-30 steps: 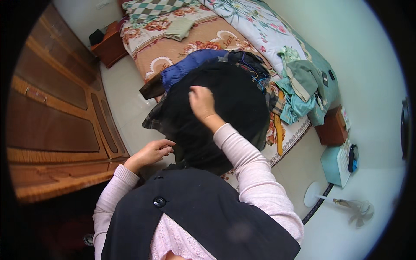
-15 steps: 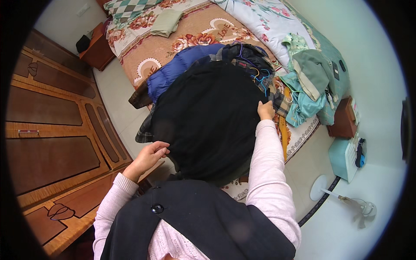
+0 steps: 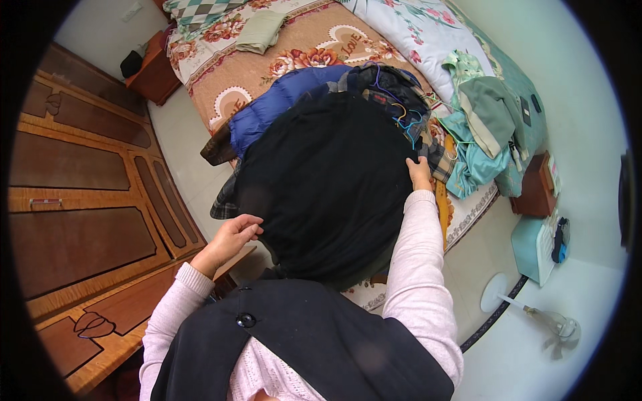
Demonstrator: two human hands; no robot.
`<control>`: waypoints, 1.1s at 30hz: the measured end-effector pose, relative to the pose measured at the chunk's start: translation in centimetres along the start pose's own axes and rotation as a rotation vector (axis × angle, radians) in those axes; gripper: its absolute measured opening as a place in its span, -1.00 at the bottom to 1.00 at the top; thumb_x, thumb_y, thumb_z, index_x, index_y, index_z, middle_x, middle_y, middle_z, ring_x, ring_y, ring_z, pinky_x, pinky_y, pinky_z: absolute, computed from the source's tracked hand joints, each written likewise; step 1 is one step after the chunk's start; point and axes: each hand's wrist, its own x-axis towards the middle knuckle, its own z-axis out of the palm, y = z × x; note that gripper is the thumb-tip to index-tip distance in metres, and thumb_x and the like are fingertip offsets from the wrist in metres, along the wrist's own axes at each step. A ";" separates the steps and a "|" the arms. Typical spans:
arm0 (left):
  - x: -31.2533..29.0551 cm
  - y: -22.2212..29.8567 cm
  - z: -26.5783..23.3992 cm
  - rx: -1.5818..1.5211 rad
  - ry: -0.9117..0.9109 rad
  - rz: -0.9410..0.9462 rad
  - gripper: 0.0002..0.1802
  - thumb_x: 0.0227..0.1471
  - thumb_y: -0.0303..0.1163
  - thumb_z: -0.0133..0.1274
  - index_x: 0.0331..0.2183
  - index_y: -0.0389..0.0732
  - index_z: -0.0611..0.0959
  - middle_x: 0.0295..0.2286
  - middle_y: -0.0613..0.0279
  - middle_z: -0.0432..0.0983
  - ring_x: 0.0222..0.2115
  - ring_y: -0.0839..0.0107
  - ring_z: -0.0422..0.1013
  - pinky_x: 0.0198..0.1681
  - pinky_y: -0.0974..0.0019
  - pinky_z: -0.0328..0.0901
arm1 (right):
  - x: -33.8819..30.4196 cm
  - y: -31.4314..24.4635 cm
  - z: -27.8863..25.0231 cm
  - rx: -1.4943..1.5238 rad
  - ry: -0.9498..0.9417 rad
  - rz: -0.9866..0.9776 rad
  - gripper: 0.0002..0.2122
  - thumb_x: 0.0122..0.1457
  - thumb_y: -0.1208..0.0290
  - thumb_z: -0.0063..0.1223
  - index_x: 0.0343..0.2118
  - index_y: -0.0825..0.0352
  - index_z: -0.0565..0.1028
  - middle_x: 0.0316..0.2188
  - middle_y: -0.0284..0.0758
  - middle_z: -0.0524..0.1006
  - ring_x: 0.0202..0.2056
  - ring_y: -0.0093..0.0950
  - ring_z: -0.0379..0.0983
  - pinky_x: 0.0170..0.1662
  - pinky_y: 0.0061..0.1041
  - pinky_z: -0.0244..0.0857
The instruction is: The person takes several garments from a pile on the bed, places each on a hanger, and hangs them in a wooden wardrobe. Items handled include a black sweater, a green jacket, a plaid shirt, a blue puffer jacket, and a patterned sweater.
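A large black garment (image 3: 321, 180) lies spread in front of me, over a pile of clothes on the near end of the bed. At its lower left edge my left hand (image 3: 235, 239) is closed, fingertips pinching the cloth. My right hand (image 3: 420, 175) grips the upper right edge, close to a blue hanger (image 3: 412, 124). From under the black cloth show a blue puffer jacket (image 3: 281, 97), a plaid garment (image 3: 226, 198) and a dark jacket (image 3: 384, 83) on a purple hanger. Most of that pile is hidden.
Teal and grey-green clothes (image 3: 483, 113) lie heaped at the bed's right side. A folded pale green cloth (image 3: 261, 31) rests farther back on the flowered bedspread (image 3: 313, 40). Wooden wardrobes (image 3: 73, 164) line the left. On the right stand a teal bin (image 3: 531, 244) and a white fan (image 3: 558, 327).
My right hand has shifted slightly right and toward me, drawing the black garment's right edge outward a little. My left hand stays at its edge.
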 end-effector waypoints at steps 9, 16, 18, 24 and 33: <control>0.2 0.3 -0.1 0.058 0.052 0.114 -0.72 0.20 -0.43 -0.09 -0.09 -0.32 0.53 -0.31 0.17 0.56 -0.30 0.47 0.45 -0.18 0.38 0.36 | -8.1 -7.4 -3.2 0.250 0.100 -0.527 -0.64 0.11 0.15 0.16 -0.40 0.42 0.39 -0.50 -0.19 0.38 -0.41 -0.40 0.32 -0.27 -0.42 0.27; -2.4 2.3 -0.9 0.177 0.281 0.394 -0.68 0.10 -0.46 0.06 -0.07 -0.24 0.53 -0.20 0.14 0.54 -0.22 0.40 0.48 -0.17 0.40 0.37 | -23.5 -16.0 -9.5 0.478 -0.167 -0.971 -0.65 0.12 0.32 0.18 -0.55 0.35 0.21 -0.64 -0.23 0.17 -0.58 -0.37 0.04 -0.50 -0.45 0.13; -3.5 3.0 -1.7 0.395 0.416 0.584 -0.48 -0.01 -0.45 0.17 0.04 -0.17 0.45 -0.01 0.05 0.39 -0.01 0.23 0.36 -0.03 0.31 0.31 | -27.2 -17.4 -10.7 0.531 -0.313 -1.041 -0.65 0.11 0.33 0.19 -0.55 0.35 0.22 -0.64 -0.22 0.19 -0.58 -0.32 0.05 -0.50 -0.44 0.13; -9.2 6.6 -3.8 0.876 0.923 0.942 -0.07 -0.20 -0.10 0.34 0.17 -0.13 0.30 -0.05 0.06 0.34 0.00 0.11 0.26 0.09 0.12 0.13 | -34.9 -21.7 -15.2 0.342 -0.293 -1.603 -0.72 -0.13 0.36 0.37 -0.56 0.34 0.41 -0.68 -0.29 0.30 -0.64 -0.30 0.29 -0.58 -0.43 0.10; -16.1 6.7 -3.7 0.256 0.611 1.058 -0.63 0.06 -0.17 0.15 -0.12 -0.14 0.59 -0.45 0.23 0.52 -0.48 0.47 0.41 -0.36 0.40 0.33 | -41.1 -30.0 -18.1 0.247 0.026 -1.883 -0.67 -0.17 0.21 0.36 -0.52 0.31 0.43 -0.65 -0.27 0.39 -0.59 -0.31 0.38 -0.53 -0.44 0.23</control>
